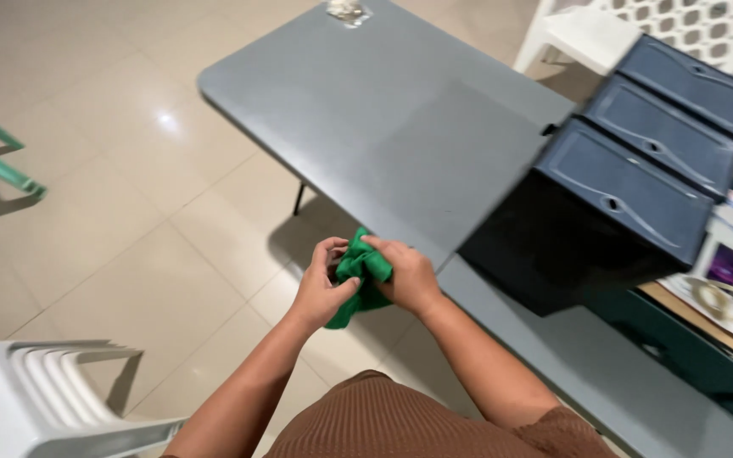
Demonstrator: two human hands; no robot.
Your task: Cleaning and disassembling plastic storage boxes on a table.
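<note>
Both hands meet just off the near edge of a grey table [400, 127], bunching a green cloth [361, 273] between them: the left hand [320, 288] grips it from nine o'clock, the right hand [407, 276] from three o'clock. At two o'clock of the hands a dark drawer unit [629, 187] stands on the table. A white plastic chair [44, 390] sits at eight o'clock on the tiled floor [129, 212]

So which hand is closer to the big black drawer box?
The right hand. It grips the green cloth just off the table edge, a short way left of the black drawer unit. The left hand holds the cloth's other side, farther away.
</note>
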